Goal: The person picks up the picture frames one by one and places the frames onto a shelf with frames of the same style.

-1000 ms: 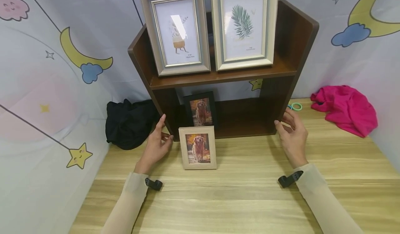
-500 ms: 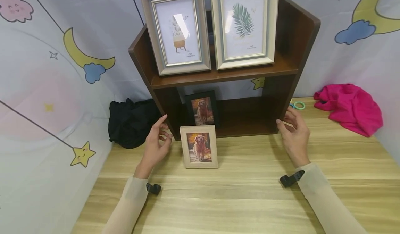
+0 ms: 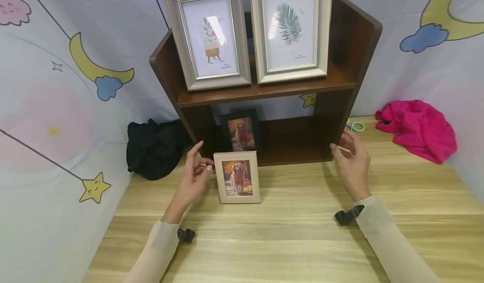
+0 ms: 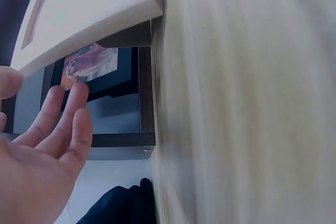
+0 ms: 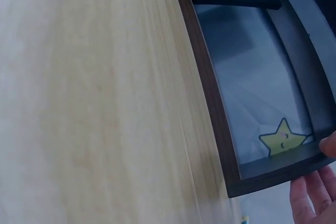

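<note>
A dark brown two-tier shelf stands on the table. My right hand holds its lower right side panel, thumb at the front edge and fingers on the outer face. In front of the shelf's lower left, a light wood photo frame with a dog picture stands upright, leaning slightly back. Beside its upper left corner is my left hand, fingers spread and loosely bent, fingertips right at the frame's edge. In the left wrist view the thumb overlaps the frame's corner. A black photo frame with the same dog picture stands in the lower compartment.
Two larger frames, one with a potted plant and one with a green leaf, lean on the upper shelf. Black cloth lies left of the shelf, pink cloth right. Green-handled scissors lie behind my right hand.
My left hand has left the shelf's left side and moved right to the light wood frame's edge. The right hand keeps its place on the shelf; the head view has shifted slightly.
</note>
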The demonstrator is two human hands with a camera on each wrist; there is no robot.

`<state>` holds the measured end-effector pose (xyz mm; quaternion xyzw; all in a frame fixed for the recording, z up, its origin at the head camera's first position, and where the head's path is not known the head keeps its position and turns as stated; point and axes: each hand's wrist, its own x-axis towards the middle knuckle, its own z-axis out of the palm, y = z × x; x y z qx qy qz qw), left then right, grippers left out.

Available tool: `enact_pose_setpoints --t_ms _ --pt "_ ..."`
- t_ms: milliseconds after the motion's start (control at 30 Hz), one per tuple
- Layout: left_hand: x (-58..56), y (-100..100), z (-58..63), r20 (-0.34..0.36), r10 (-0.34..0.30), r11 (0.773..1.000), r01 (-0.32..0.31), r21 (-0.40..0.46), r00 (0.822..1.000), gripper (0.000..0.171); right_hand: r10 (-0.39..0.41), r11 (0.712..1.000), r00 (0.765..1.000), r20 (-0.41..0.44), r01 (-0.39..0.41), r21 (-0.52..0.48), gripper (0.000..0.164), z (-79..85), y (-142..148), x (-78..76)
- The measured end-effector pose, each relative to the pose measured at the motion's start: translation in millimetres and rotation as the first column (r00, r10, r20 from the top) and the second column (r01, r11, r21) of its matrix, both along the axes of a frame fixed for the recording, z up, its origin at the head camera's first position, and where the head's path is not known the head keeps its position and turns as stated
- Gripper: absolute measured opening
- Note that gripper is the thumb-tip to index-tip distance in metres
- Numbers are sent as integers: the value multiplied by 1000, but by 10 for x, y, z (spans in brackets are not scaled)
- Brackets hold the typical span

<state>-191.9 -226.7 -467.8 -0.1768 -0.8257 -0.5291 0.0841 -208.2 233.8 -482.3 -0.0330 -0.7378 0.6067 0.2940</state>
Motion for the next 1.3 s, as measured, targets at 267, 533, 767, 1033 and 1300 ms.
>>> enact_pose_setpoints --t_ms 267,533,767,1033,1300 --pt "23 0 33 176 -142 989 146 -7 974 95 -11 1000 1000 -9 11 -28 54 -1 -22 -13" --pt "26 26 18 198 -225 974 220 49 954 104 3 1000 1000 -13 -3 -22 53 8 -45 -34" --pt "16 75 2 241 -290 956 272 109 926 103 -13 1000 1000 -5 13 -28 53 0 -38 -25" --pt "33 88 -14 270 -346 937 316 150 898 99 -6 1000 1000 3 6 -27 54 -6 -38 -17" --pt "31 114 -38 295 -378 924 341 171 878 101 -9 1000 1000 11 10 -29 53 -6 -35 -12"
